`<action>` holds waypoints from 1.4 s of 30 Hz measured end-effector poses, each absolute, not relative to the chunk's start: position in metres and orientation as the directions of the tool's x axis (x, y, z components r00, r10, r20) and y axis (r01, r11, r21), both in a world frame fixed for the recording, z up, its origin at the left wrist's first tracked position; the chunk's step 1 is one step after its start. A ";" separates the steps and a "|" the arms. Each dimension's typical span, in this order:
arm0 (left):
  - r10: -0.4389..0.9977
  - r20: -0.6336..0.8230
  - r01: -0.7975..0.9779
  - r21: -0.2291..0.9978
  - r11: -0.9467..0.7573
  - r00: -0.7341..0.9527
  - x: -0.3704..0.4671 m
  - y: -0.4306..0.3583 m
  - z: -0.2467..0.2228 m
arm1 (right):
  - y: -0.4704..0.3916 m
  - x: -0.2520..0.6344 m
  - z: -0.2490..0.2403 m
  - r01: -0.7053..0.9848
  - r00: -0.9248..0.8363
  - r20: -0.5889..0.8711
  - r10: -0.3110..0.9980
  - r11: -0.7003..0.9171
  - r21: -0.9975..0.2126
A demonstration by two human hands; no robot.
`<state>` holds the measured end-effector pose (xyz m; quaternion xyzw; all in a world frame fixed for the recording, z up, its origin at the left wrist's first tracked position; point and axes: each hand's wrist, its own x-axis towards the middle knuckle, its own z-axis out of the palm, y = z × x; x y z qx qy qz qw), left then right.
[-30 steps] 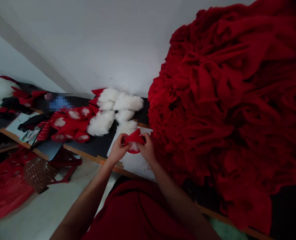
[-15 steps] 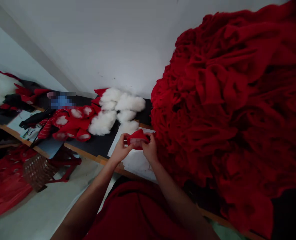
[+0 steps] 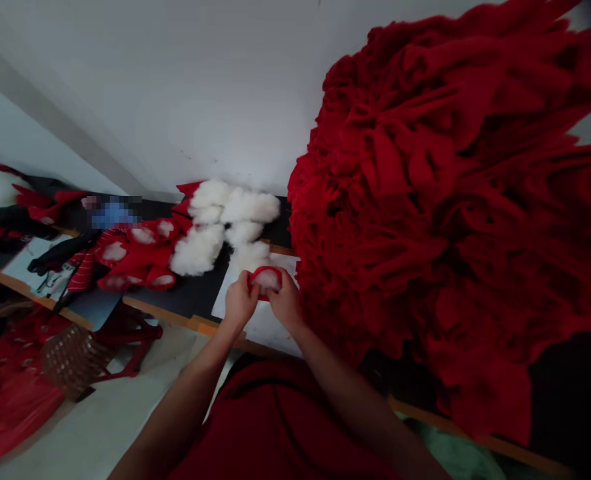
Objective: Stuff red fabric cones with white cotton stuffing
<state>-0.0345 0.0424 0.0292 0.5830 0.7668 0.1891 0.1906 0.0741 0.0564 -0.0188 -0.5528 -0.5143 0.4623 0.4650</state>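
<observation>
Between my two hands is a small red fabric piece (image 3: pixel 258 273), its round opening facing me with white stuffing (image 3: pixel 268 280) showing inside. My left hand (image 3: pixel 242 298) grips the left edge of the piece, fingers curled behind it. On the other edge, my right hand (image 3: pixel 284 298) is closed the same way, thumb at the rim. Both are held over white paper (image 3: pixel 268 327) on the table. Just beyond them lie tufts of white fluffy stuffing (image 3: pixel 250 255). To their left rest several red fabric pieces (image 3: pixel 148 257) with white stuffing in their openings.
A tall heap of red fabric pieces (image 3: pixel 400 200) covers the table's right side against the wall (image 3: pixel 175 100). At left are a striped red cloth (image 3: pixel 82 267), a stool (image 3: pixel 135 343) and a red bag (image 3: pixel 10 407). The wooden table edge (image 3: pixel 205 327) runs before me.
The red piece has turned so its opening faces me more and looks rounder. My hands have drawn closer together around it. The whole view has shifted slightly.
</observation>
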 end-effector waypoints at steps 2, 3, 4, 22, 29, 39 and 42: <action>0.959 -0.049 0.862 0.426 0.274 -0.281 -0.036 0.044 0.032 | 0.059 0.077 -0.020 0.122 0.056 -0.024 0.998 -0.031 -0.992; 0.952 -0.049 0.864 0.409 0.295 -0.302 -0.037 0.045 0.034 | 0.061 0.079 -0.020 0.106 0.060 -0.024 0.998 -0.030 -0.994; 0.949 -0.062 0.854 0.421 0.307 -0.311 -0.038 0.046 0.035 | 0.062 0.080 -0.021 0.095 0.065 -0.029 0.997 -0.036 -0.995; 0.968 0.041 0.723 0.673 0.157 -0.248 -0.018 0.047 0.038 | 0.060 0.082 -0.010 0.097 0.063 0.005 0.998 -0.001 -0.995; 0.982 -0.141 0.545 0.816 0.189 -0.129 -0.029 0.045 0.038 | 0.066 0.093 -0.023 -0.020 0.067 -0.097 0.993 -0.096 -0.995; 0.982 0.052 0.772 0.626 0.110 -0.182 -0.024 0.045 0.034 | 0.061 0.094 -0.016 0.024 -0.075 0.035 0.997 0.037 -0.999; 0.965 0.083 0.800 0.579 0.156 -0.248 -0.021 0.044 0.032 | 0.062 0.096 -0.023 0.059 -0.032 0.016 0.999 0.018 -0.998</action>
